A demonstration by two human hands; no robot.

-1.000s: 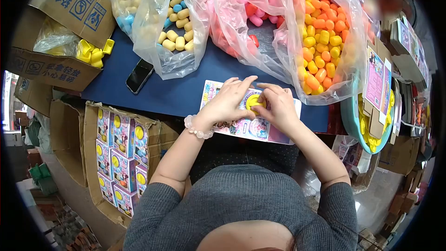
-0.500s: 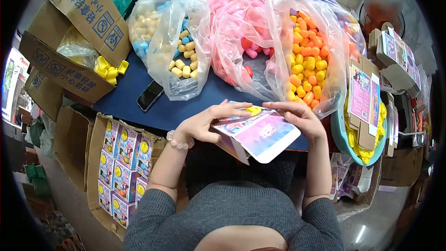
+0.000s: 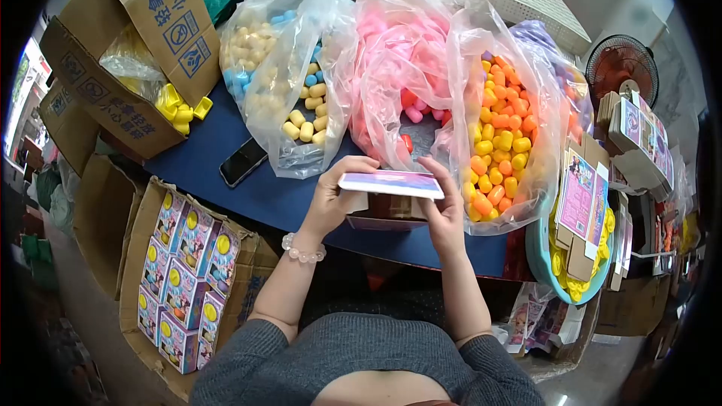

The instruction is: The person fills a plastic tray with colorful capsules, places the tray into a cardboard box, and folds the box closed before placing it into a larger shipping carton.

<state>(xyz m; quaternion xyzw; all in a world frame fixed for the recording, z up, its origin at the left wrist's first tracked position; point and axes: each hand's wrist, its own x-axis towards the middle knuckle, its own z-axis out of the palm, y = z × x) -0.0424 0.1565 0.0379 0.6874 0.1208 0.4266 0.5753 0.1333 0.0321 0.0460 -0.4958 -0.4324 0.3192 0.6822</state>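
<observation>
A printed carton (image 3: 391, 184) in pink, blue and purple is held at the table's front edge, its flap edge-on to the camera. My left hand (image 3: 335, 194) grips its left side, a beaded bracelet (image 3: 303, 249) on the wrist. On the right side my right hand (image 3: 445, 207) has fingers and thumb around the flap's edge. Behind the carton lie open clear bags of beige and blue capsules (image 3: 307, 129), of pink and red ones (image 3: 412, 114), and of yellow and orange ones (image 3: 502, 143).
A black phone (image 3: 243, 162) lies on the blue table (image 3: 289, 197). At lower left a cardboard box (image 3: 135, 286) holds several finished cartons. Another box (image 3: 105, 98) has yellow pieces beside it. A teal basin (image 3: 538, 259) with flat cartons and yellow pieces stands right, near a fan (image 3: 622, 68).
The carton has turned from showing its broad printed face to nearly edge-on. Both hands have shifted to grip its sides. The whole view has shifted slightly.
</observation>
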